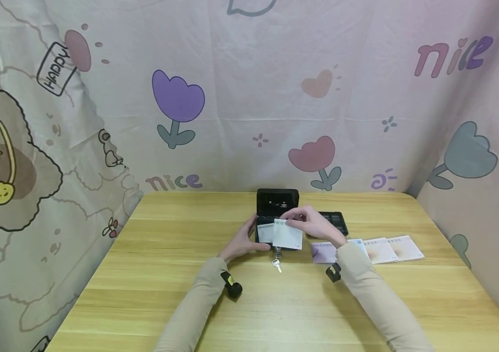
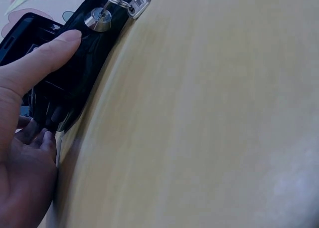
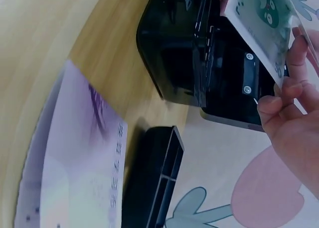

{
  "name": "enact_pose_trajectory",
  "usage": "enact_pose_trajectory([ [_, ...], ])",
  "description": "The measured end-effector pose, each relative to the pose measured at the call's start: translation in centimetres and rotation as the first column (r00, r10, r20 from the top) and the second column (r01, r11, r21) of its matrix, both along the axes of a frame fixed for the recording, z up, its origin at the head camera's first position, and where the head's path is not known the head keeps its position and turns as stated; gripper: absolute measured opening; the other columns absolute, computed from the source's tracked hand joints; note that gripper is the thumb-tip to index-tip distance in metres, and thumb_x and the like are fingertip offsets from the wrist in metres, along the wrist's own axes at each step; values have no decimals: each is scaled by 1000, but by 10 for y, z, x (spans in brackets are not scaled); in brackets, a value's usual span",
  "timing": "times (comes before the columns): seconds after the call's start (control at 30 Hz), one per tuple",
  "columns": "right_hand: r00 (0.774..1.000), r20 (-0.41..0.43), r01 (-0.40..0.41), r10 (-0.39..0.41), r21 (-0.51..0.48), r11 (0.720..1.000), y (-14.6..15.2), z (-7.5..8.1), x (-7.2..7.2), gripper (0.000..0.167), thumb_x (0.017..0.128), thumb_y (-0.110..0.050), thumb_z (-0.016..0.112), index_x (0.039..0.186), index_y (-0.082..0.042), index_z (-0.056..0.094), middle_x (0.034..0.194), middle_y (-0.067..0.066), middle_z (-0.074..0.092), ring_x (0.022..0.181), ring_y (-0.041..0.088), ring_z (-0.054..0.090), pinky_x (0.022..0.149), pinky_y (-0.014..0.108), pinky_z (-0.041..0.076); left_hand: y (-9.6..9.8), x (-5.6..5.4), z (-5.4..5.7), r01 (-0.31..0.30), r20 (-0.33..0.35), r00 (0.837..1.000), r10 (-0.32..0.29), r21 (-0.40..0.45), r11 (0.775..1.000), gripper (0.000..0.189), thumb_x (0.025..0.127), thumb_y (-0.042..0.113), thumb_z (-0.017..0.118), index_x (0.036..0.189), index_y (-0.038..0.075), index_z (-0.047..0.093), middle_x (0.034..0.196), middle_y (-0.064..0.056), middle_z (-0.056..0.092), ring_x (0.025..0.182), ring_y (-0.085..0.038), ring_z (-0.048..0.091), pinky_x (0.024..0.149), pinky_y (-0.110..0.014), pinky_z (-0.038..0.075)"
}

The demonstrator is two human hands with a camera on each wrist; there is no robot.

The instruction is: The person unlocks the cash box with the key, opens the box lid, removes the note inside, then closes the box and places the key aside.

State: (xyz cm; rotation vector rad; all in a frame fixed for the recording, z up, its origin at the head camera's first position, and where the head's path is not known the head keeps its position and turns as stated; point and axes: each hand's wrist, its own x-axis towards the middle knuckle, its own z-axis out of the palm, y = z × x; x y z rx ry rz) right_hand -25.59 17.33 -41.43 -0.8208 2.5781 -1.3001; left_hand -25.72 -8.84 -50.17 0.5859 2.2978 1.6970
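Below our right grip (image 1: 316, 225), which pinches its upper edge, hangs a square white printed paper (image 1: 288, 235), probably light and easily creased, best held by that edge; our left grip (image 1: 241, 243) clasps the glossy black rectangular box (image 1: 277, 196) beneath.

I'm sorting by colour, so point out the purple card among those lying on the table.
The purple card is the leftmost in the row on the table; to its right lie a blue card and two cream cards.
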Motion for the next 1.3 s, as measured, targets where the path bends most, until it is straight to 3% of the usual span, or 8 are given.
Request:
enact_pose_trajectory([
  [0.07, 1000, -8, -18, 18, 12, 1000, 3, 0, 1, 23, 98, -15, 63, 117, -10, 74, 101, 8, 74, 70, 10, 49, 63, 18, 41, 0, 0, 0, -1, 1, 1000, 1, -1, 1000, 115, 78, 15, 86, 162, 3, 9, 170, -17, 10, 157, -36, 15, 130, -47, 17],
  [0.3, 999, -3, -43, 43, 60, 997, 18, -1, 13, 22, 98, -15, 63, 117, -11, 74, 84, 3, 65, 67, 8, 45, 59, 17, 35, -1, 1, 1, -9, 0, 1000, 9, -20, 1000, 116, 78, 17, 87, 162, 4, 8, 170, -17, 9, 157, -35, 15, 130, -46, 17],
  [0.47, 998, -6, -57, 57, 101, 993, 32, -5, 19, 22, 97, -14, 64, 116, -10, 75, 95, 5, 72, 70, 6, 49, 61, 17, 41, -2, 2, 1, -14, 12, 1000, 14, -42, 999, 117, 78, 19, 87, 162, 5, 7, 171, -16, 7, 157, -36, 16, 130, -47, 18],
  [0.77, 995, 6, -103, 103, 149, 983, 52, -7, 36, 21, 97, -14, 64, 115, -9, 75, 113, 9, 76, 89, 2, 61, 80, 18, 53, -2, 2, 2, -12, 7, 1000, 13, -55, 998, 118, 77, 21, 88, 162, 4, 7, 170, -17, 8, 156, -36, 18, 130, -45, 19],
  [1.03, 988, 33, -156, 153, 122, 980, 74, -12, 49, 21, 97, -10, 64, 114, -5, 75, 114, 14, 76, 94, -4, 61, 79, 17, 54, -1, 2, 1, -9, -6, 1000, 8, -56, 998, 120, 76, 25, 89, 161, 2, 7, 169, -20, 10, 155, -38, 20, 129, -47, 20],
  [1.3, 979, 49, -204, 200, 99, 974, 93, -24, 58, 19, 97, -13, 64, 111, -6, 75, 107, 10, 77, 84, -3, 58, 71, 17, 51, -1, 1, 1, -16, 10, 1000, 17, -39, 999, 116, 78, 19, 87, 162, 3, 8, 170, -17, 9, 156, -36, 18, 130, -45, 19],
])
